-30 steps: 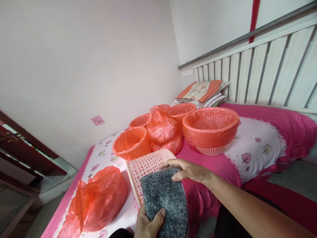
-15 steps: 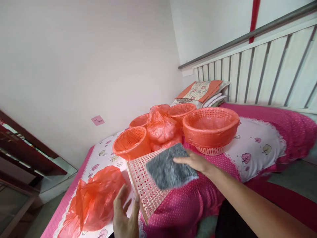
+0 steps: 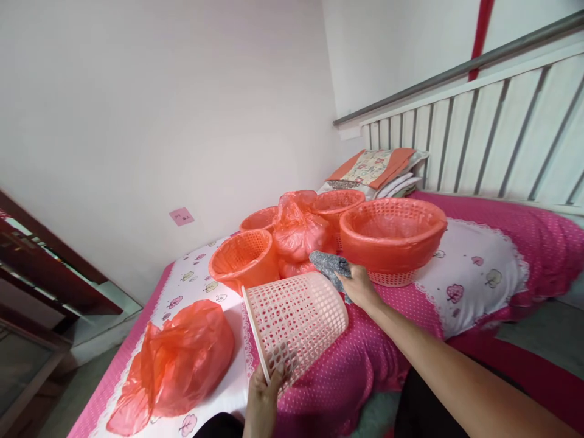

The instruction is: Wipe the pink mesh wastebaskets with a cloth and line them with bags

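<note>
A pale pink perforated plastic basket [image 3: 296,316] lies on its side on the bed, its rim facing left. My left hand [image 3: 264,389] grips the lower part of that rim, thumb on the outer wall and the other fingers inside the mouth. Bunched in my right hand [image 3: 362,287] is a grey cloth [image 3: 329,264], held at the upper right of the basket near its base. Whether the cloth touches the basket wall I cannot tell. Left of the basket sits a crumpled red plastic bag [image 3: 182,359].
Baskets lined with red bags stand behind: one at the left [image 3: 244,258], a wide one at the right [image 3: 392,240] and others further back. A knotted red bag [image 3: 301,228] sits among them. Folded bedding [image 3: 371,167] lies by the white headboard [image 3: 493,128].
My left hand has moved from beside the basket onto its rim and closed there. The cloth, spread flat over the basket before, is now bunched in my right hand near the base.
</note>
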`<action>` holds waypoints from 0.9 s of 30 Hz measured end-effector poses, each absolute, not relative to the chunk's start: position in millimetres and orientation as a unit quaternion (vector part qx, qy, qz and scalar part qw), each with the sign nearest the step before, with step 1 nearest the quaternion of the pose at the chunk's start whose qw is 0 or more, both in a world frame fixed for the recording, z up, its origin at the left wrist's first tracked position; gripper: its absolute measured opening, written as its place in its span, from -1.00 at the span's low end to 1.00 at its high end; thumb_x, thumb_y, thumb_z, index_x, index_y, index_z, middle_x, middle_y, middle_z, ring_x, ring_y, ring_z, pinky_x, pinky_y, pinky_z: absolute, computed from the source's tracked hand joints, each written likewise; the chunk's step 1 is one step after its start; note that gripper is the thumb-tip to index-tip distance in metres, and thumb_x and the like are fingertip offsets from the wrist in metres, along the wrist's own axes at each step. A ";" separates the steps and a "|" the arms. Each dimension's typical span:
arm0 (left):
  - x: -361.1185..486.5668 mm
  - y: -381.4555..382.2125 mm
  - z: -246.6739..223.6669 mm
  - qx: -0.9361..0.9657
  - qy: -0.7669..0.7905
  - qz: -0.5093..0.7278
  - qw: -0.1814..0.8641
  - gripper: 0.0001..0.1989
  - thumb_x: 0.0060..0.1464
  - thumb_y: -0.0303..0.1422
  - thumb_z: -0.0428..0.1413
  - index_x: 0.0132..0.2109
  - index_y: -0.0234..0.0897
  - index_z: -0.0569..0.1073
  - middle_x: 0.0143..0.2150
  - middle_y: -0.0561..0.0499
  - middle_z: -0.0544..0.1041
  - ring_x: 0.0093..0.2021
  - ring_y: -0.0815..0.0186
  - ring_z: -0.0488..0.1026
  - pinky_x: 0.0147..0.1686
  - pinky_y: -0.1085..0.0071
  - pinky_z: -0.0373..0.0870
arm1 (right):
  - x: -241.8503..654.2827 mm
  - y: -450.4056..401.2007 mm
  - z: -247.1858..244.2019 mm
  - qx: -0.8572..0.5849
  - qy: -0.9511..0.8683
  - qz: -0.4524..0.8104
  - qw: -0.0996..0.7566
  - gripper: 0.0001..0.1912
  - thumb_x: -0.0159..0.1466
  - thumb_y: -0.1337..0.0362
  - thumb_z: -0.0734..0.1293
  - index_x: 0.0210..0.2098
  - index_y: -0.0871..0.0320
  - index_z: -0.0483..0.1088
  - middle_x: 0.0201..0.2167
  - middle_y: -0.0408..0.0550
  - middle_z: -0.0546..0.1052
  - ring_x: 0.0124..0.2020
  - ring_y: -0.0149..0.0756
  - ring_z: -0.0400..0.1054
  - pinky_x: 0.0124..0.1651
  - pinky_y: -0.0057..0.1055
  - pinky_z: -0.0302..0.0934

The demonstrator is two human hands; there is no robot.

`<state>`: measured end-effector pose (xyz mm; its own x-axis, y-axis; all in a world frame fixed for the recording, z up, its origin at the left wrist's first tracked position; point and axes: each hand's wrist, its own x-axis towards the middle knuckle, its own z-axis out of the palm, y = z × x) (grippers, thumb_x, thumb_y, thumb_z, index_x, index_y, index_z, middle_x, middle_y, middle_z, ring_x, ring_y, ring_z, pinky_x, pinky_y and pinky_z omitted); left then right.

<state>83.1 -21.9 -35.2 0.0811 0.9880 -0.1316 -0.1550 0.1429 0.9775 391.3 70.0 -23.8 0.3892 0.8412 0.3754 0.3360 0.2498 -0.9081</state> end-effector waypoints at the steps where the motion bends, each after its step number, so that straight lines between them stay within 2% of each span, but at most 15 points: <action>1: 79.8 -22.5 -39.4 0.451 0.471 0.474 0.591 -0.38 -0.24 0.00 0.50 -0.08 -0.33 0.71 -0.03 -0.34 0.73 0.07 -0.21 0.65 0.16 -0.04 0.54 | 388.0 68.7 -23.8 -0.580 -0.518 0.205 0.594 -0.72 0.22 0.17 0.32 -0.18 0.11 0.61 -0.28 0.02 0.72 -0.18 -0.01 0.62 -0.11 -0.22 0.47; 4: 73.5 -21.9 -41.6 0.479 0.473 0.474 0.569 -0.40 -0.21 -0.01 0.50 -0.08 -0.30 0.70 0.01 -0.32 0.72 0.11 -0.22 0.62 0.15 -0.04 0.55 | 376.9 63.3 -22.8 -0.592 -0.547 0.208 0.554 -0.79 0.18 0.17 0.35 -0.30 0.11 0.60 -0.36 0.02 0.71 -0.28 -0.01 0.61 -0.20 -0.24 0.43; 7: 75.9 -18.3 -28.5 0.493 0.490 0.497 0.520 -0.40 -0.19 -0.08 0.50 -0.01 -0.29 0.67 0.08 -0.28 0.70 0.16 -0.15 0.60 0.16 0.06 0.55 | 369.8 59.8 -21.3 -0.575 -0.578 0.215 0.538 -0.77 0.19 0.11 0.37 -0.30 0.10 0.59 -0.37 -0.02 0.70 -0.31 -0.07 0.59 -0.21 -0.27 0.41; 12: 90.1 -11.8 -8.8 0.456 0.529 0.506 0.506 -0.37 -0.30 0.01 0.51 -0.17 -0.38 0.66 -0.23 -0.26 0.75 -0.19 -0.11 0.71 -0.16 0.11 0.65 | 373.1 63.5 -25.5 -0.599 -0.572 0.195 0.525 -0.72 0.25 0.07 0.33 -0.30 0.13 0.57 -0.31 0.06 0.70 -0.28 -0.07 0.60 -0.19 -0.28 0.40; 15: 94.1 -12.2 -10.5 0.444 0.530 0.497 0.525 -0.39 -0.37 0.02 0.52 -0.27 -0.38 0.67 -0.35 -0.22 0.74 -0.28 -0.04 0.71 -0.27 0.21 0.64 | 373.6 65.6 -32.7 -0.602 -0.557 0.229 0.523 -0.66 0.29 0.02 0.30 -0.33 0.13 0.57 -0.36 0.05 0.69 -0.32 -0.08 0.60 -0.22 -0.28 0.42; 18: 92.6 -14.1 -16.2 0.438 0.529 0.488 0.538 -0.43 -0.41 -0.07 0.56 -0.28 -0.36 0.68 -0.37 -0.19 0.74 -0.30 0.02 0.70 -0.27 0.26 0.63 | 366.6 67.5 -40.1 -0.561 -0.560 0.252 0.555 -0.71 0.30 0.11 0.31 -0.18 0.12 0.61 -0.23 0.04 0.71 -0.17 -0.07 0.61 -0.03 -0.22 0.46; 22: 88.2 -15.3 -23.1 0.441 0.512 0.472 0.567 -0.47 -0.39 -0.14 0.57 -0.25 -0.36 0.71 -0.31 -0.21 0.75 -0.25 0.04 0.71 -0.18 0.25 0.63 | 353.7 72.9 -46.9 -0.514 -0.589 0.213 0.587 -0.49 0.22 0.31 0.31 0.16 0.12 0.51 0.19 0.09 0.59 0.22 -0.06 0.47 0.35 -0.04 0.26; 24: 86.8 -15.8 -27.3 0.437 0.505 0.476 0.572 -0.47 -0.42 -0.16 0.58 -0.25 -0.36 0.72 -0.29 -0.21 0.76 -0.25 0.04 0.71 -0.18 0.26 0.63 | 349.6 75.1 -49.0 -0.498 -0.606 0.197 0.588 -0.49 0.26 0.32 0.29 0.20 0.12 0.49 0.25 0.09 0.55 0.29 -0.08 0.41 0.40 -0.01 0.19; 27: 85.1 -17.6 -35.4 0.431 0.500 0.485 0.573 -0.47 -0.45 -0.15 0.59 -0.28 -0.34 0.73 -0.31 -0.19 0.76 -0.28 0.05 0.71 -0.18 0.24 0.64 | 345.8 76.5 -50.8 -0.501 -0.618 0.169 0.582 -0.56 0.35 0.29 0.29 0.19 0.10 0.49 0.24 0.11 0.54 0.29 -0.09 0.40 0.40 -0.02 0.19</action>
